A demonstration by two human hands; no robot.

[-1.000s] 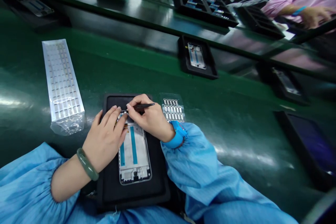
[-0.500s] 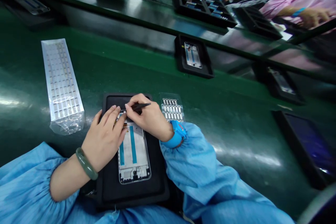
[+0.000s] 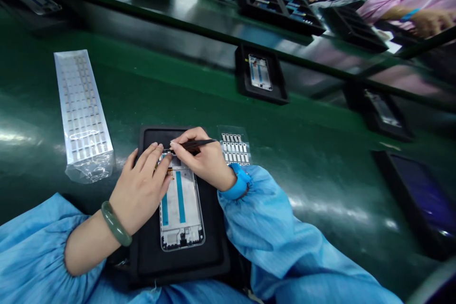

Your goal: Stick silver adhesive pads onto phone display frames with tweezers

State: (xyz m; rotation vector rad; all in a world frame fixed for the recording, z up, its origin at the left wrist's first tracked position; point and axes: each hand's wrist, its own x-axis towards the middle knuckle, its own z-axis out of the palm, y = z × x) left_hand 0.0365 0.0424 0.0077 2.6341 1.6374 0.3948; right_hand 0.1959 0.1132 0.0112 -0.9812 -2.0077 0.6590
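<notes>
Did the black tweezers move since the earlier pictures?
Yes. The thin black tweezers in the right hand swung sideways: their back end now sits closer to the small clear sheet of silver parts than before.

"What's your mat [image 3: 178,266] like?"

"Matt black and smooth."

"And the phone frame [image 3: 181,209] on it?"

"Shiny silver-coloured rim. Your tweezers [image 3: 197,143] look matt black. Left of the mat, a glossy clear plastic bag [image 3: 83,114] lies on your polished green counter [image 3: 313,175]. Your sleeve [image 3: 270,232] is thin, creased blue cloth."
</notes>
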